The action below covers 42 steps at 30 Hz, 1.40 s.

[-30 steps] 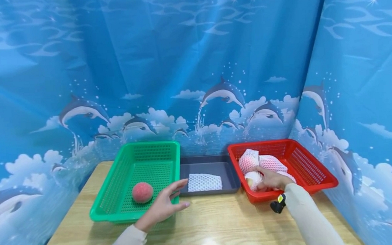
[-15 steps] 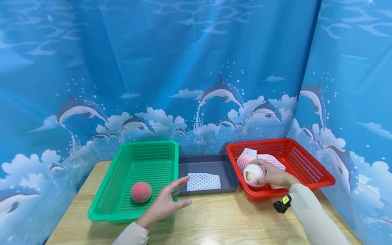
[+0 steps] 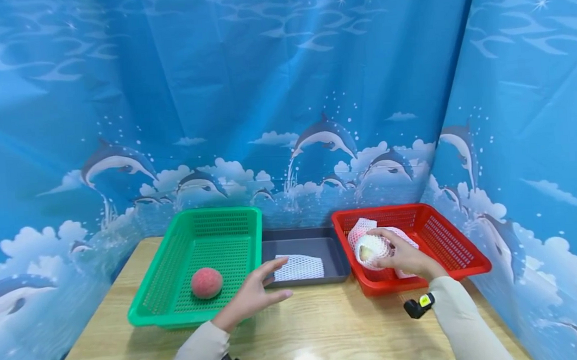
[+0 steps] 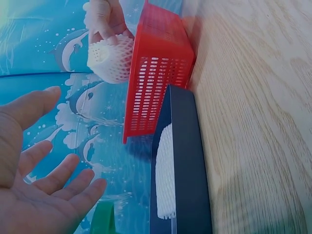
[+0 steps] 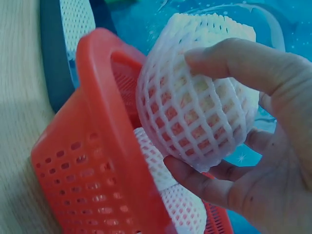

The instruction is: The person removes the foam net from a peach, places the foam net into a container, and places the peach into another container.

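Observation:
My right hand grips a peach in a white foam net, lifted above the near left part of the red basket. Thumb and fingers curl around the net's sides in the right wrist view. Below it, other net-wrapped fruits lie in the basket. My left hand hovers with spread fingers, holding nothing, between the green basket and the grey tray. A flat white foam net lies in that tray. One bare pink peach sits in the green basket.
The wooden table carries both baskets, with the tray between them. Behind stands a blue dolphin-print curtain, which also runs along the sides.
My right hand has raised the net-wrapped peach out of the group in the red basket and drawn it slightly left. My left hand has shifted a little to the right.

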{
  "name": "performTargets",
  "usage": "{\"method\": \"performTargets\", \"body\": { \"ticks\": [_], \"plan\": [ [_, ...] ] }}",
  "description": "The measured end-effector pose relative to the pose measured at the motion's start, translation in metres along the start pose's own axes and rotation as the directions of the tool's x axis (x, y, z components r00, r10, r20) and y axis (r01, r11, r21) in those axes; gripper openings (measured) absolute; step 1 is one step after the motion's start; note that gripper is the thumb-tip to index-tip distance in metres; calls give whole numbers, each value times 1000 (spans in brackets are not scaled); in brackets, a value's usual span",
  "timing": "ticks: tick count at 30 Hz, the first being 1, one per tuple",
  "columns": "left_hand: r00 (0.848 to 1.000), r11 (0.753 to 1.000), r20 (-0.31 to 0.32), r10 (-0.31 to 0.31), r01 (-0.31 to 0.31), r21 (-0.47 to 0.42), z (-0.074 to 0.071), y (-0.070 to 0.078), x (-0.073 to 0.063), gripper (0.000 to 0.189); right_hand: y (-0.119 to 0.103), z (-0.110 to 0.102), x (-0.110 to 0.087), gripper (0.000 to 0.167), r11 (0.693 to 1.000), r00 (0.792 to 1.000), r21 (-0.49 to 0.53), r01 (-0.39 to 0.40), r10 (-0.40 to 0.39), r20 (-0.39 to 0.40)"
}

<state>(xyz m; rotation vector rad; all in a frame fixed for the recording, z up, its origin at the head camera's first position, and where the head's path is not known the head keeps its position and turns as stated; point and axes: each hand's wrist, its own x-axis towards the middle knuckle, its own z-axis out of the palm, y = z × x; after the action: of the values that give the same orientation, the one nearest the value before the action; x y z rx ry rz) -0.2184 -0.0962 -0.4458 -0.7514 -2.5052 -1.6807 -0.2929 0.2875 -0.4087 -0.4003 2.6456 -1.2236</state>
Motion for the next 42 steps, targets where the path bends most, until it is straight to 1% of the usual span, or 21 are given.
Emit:
{"method": "performTargets", "body": {
  "ticks": [3, 9, 13, 16, 20, 24, 27, 33, 35, 38, 41, 42],
  "plan": [
    [1000, 1000, -5, 12, -12, -15, 2, 1, 2, 71, -4, 1, -2, 76, 1000, 1000, 4, 7, -7, -9],
    [999, 998, 14, 44, -43, -48, 5, 2, 4, 70, -14, 6, -2, 76, 997, 998, 23, 68, -67, -13],
    [999, 998, 25, 37, -36, -50, 8, 4, 6, 71, -23, 14, 0, 78, 992, 994, 57, 112, -112, -5],
    [999, 997, 29, 43, -41, -67, 12, 6, 7, 71, -29, 20, 1, 77, 986, 989, 80, 147, -147, -4],
    [998, 994, 31, 60, -57, -89, 16, 10, 9, 70, -35, 30, 2, 74, 978, 982, 87, 188, -189, -8],
    [998, 994, 32, 60, -57, -90, 21, 13, 10, 69, -39, 40, 3, 74, 975, 978, 89, 205, -206, 5],
    [998, 994, 33, 50, -47, -94, 25, 12, 12, 69, -42, 46, 3, 73, 975, 979, 98, 201, -204, 20],
    [997, 989, 22, 78, -75, -131, 33, 10, 15, 68, -49, 60, 2, 71, 975, 979, 112, 193, -200, 49],
    [997, 987, 12, 71, -68, -148, 36, 8, 15, 68, -50, 64, 1, 71, 974, 978, 123, 189, -198, 65],
    [999, 983, -9, 35, -36, -179, 41, 8, 15, 68, -49, 72, 2, 70, 969, 973, 145, 199, -213, 88],
    [1000, 974, -28, -4, -2, -225, 45, 7, 14, 70, -47, 80, 3, 70, 958, 962, 163, 236, -254, 98],
    [999, 970, -35, -9, 0, -243, 46, 6, 14, 70, -46, 82, 4, 70, 953, 958, 168, 251, -269, 98]
  ]
}}
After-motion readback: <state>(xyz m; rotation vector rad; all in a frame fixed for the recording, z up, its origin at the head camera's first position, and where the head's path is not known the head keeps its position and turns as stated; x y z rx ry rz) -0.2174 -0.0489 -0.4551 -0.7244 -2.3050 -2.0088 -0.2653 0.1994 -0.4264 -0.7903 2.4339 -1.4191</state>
